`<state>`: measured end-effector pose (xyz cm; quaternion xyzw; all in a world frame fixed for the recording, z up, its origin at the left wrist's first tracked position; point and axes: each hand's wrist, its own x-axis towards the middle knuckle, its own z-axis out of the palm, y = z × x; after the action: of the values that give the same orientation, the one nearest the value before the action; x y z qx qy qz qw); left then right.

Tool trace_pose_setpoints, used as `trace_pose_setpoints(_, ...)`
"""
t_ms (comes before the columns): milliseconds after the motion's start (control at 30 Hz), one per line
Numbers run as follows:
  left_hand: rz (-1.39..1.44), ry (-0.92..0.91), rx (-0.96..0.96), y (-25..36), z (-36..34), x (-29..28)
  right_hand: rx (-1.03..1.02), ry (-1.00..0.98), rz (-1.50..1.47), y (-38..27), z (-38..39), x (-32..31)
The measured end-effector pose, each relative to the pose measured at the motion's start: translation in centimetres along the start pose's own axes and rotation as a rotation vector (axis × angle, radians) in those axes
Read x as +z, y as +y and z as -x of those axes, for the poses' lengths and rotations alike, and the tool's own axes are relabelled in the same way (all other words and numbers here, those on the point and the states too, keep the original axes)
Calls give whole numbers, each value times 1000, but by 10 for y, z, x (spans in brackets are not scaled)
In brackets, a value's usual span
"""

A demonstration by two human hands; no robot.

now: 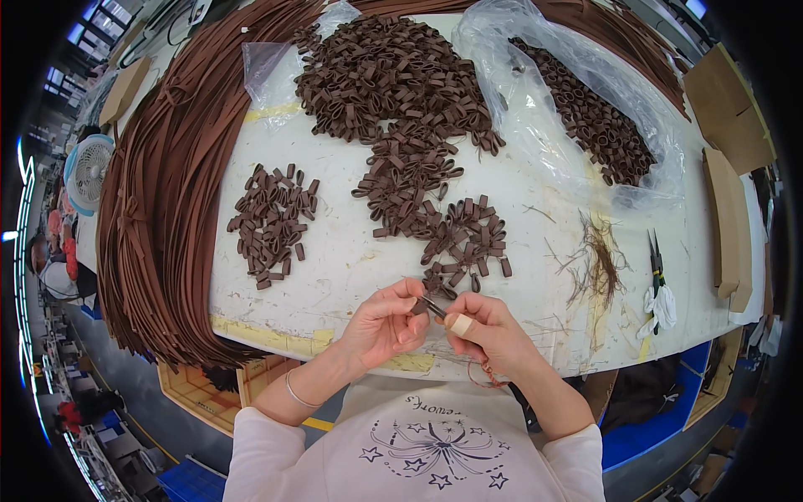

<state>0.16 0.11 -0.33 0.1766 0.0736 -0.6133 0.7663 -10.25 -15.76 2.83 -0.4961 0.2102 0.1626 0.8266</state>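
Observation:
My left hand (386,322) pinches a small brown leather loop (421,306) at the near edge of the white table (335,251). My right hand (489,330), with tape around one finger, holds a small dark tool (435,308) against that loop. Just beyond my hands lies a scatter of brown loops (464,238). It runs up into a big heap of loops (385,75) at the back. A smaller separate pile of loops (272,217) lies to the left.
A thick bundle of long brown leather straps (159,192) drapes over the table's left side. A clear plastic bag (535,117) at the back right holds more loops. Trimmed threads (598,263) and pliers (657,259) lie at the right. Cardboard pieces (728,217) sit at the far right edge.

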Motion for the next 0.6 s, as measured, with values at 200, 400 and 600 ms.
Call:
trace_pose_setpoints(200,21,-48,6,1,0,-3,12,-86,-298,4,1,3)
trace_pose_setpoints(400,3,-59,26,1,1,0,-26,-89,-280,6,1,6)
trace_pose_setpoints(600,-33,-74,33,1,1,-1,-59,-74,-265,9,1,6)
